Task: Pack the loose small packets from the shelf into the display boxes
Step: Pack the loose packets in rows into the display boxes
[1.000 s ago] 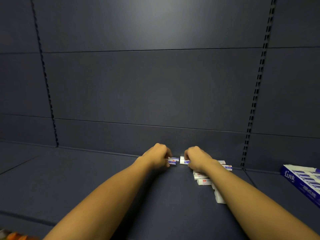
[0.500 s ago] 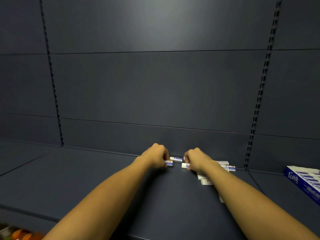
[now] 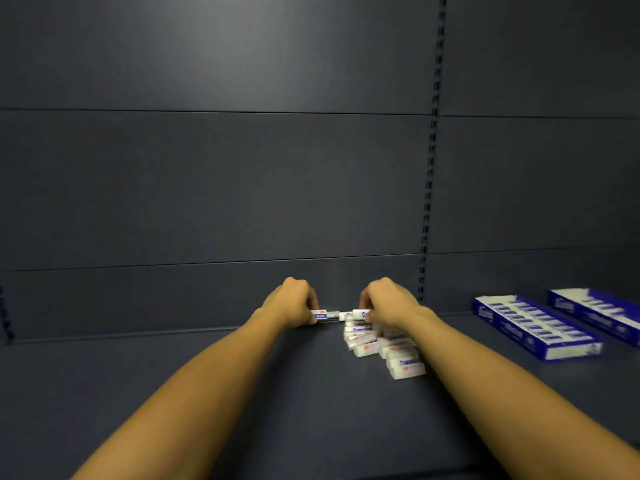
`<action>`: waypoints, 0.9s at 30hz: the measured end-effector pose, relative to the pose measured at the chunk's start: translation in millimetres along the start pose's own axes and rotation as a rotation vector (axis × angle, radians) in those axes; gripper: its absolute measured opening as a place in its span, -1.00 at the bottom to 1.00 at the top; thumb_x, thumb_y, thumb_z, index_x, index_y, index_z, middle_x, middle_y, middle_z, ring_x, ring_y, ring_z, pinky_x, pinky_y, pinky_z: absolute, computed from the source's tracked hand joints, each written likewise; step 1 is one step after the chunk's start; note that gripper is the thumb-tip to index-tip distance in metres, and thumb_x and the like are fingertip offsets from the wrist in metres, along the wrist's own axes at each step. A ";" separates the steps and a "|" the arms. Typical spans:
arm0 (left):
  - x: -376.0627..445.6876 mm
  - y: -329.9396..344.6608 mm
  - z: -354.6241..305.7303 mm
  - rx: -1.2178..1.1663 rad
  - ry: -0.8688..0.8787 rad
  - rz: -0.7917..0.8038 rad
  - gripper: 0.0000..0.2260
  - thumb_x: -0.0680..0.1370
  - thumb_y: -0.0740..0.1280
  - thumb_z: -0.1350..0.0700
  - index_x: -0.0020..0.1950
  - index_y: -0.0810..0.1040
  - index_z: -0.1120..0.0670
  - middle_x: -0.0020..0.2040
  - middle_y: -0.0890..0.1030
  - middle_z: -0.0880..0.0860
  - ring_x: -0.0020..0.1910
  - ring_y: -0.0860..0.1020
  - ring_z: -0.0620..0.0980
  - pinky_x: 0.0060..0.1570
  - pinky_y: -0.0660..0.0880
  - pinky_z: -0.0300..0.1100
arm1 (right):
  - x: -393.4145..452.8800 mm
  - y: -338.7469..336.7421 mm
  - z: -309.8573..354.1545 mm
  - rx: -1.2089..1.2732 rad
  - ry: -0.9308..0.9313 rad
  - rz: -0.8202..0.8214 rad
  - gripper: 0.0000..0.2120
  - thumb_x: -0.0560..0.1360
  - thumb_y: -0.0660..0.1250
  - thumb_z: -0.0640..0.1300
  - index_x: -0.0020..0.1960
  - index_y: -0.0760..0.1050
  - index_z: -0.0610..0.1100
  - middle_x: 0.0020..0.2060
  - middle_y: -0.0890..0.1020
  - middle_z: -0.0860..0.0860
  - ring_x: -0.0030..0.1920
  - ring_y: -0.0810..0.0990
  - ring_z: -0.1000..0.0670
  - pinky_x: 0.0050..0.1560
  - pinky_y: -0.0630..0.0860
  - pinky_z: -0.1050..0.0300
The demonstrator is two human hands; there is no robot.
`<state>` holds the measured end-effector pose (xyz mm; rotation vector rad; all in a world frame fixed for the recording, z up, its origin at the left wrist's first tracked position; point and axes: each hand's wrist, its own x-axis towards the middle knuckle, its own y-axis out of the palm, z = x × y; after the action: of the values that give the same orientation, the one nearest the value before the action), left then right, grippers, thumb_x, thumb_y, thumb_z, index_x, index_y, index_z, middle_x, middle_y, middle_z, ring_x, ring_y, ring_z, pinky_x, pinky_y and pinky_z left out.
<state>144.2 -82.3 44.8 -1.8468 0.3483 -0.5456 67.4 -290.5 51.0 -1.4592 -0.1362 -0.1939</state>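
Both my arms reach to the back of a dark shelf (image 3: pixel 207 393). My left hand (image 3: pixel 292 303) grips a small white and blue packet (image 3: pixel 320 315) that sticks out to the right of its fingers. My right hand (image 3: pixel 386 301) pinches another small packet (image 3: pixel 360 313) at the top of a pile of several loose white packets (image 3: pixel 384 348). The pile lies under and in front of my right wrist. Two blue display boxes stand at the right: the nearer box (image 3: pixel 535 325) and a farther box (image 3: pixel 595 315), both holding rows of packets.
The shelf's dark back wall (image 3: pixel 242 185) rises right behind my hands. A slotted upright (image 3: pixel 429 168) runs down the wall just right of my right hand. Bare shelf surface stretches to the left and toward me.
The view has swung right, so both display boxes and more of the packet pile now show. Both hands stay at the back of the shelf, each still holding a packet.
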 end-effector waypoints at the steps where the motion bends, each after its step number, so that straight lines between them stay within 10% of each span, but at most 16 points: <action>1: 2.6 2.3 -6.2 -0.005 0.020 -0.009 -0.89 0.46 0.51 0.15 -0.03 0.72 0.03 -0.07 0.68 0.01 -0.08 0.64 0.01 0.01 0.63 0.01 | -6.0 -3.2 -7.8 -0.004 0.030 -0.008 -0.80 0.47 0.40 -0.27 0.05 0.66 -0.08 -0.01 0.67 -0.04 -0.04 0.65 -0.11 -0.06 0.62 0.02; 22: -0.2 45.4 -224.7 0.010 0.312 0.038 -0.89 0.44 0.54 0.20 -0.08 0.68 0.06 -0.03 0.66 0.08 -0.06 0.63 0.10 0.02 0.62 0.02 | -164.3 -58.2 -166.3 -0.105 0.387 -0.039 -0.92 0.44 0.45 -0.17 -0.10 0.66 -0.01 -0.07 0.64 0.00 -0.11 0.62 -0.07 -0.20 0.45 0.11; 27: -14.5 61.6 -282.1 0.040 0.345 0.040 -0.87 0.43 0.54 0.18 -0.06 0.68 0.04 -0.02 0.66 0.06 -0.04 0.63 0.09 -0.09 0.55 -0.08 | -202.9 -74.4 -213.2 -0.101 0.422 -0.032 -0.86 0.47 0.46 -0.15 0.03 0.65 -0.04 0.01 0.66 -0.03 0.02 0.63 -0.07 0.01 0.59 0.03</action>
<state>-15.2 -323.0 60.0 -1.7020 0.5985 -0.8405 -152.1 -500.1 57.9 -1.4853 0.1960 -0.5351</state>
